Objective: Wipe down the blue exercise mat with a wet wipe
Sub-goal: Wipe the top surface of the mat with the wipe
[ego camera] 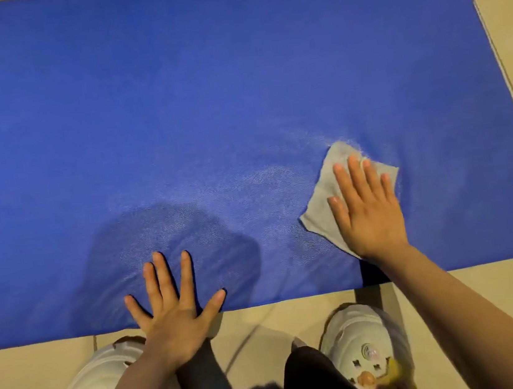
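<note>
This looks like an indoor room, likely a home. Beige floor tiles (505, 14) with thin grout lines lie beyond the right hand (368, 209), and pale clogs (364, 343) stand below it beside the blue exercise mat (202, 87).

From my remote seat the scene reads warm and moderately bright, lit from above and behind the camera. A soft rounded shadow (171, 254) falls on the mat (200, 71) toward 7 o'clock, just beyond the left hand (173, 316). A pale sheen (247, 182) glints across the mat's pebbled surface near centre, toward 5 o'clock, fading before the wet wipe (325, 205) under the right hand (368, 212). A hard dark shadow (373, 276) sits below that wrist at 5 o'clock. I see the mat's edges bowing from wide-angle distortion, strongest at 3 o'clock. The shoes (366, 343) and forearms along 6 o'clock look smeared and soft.
</note>
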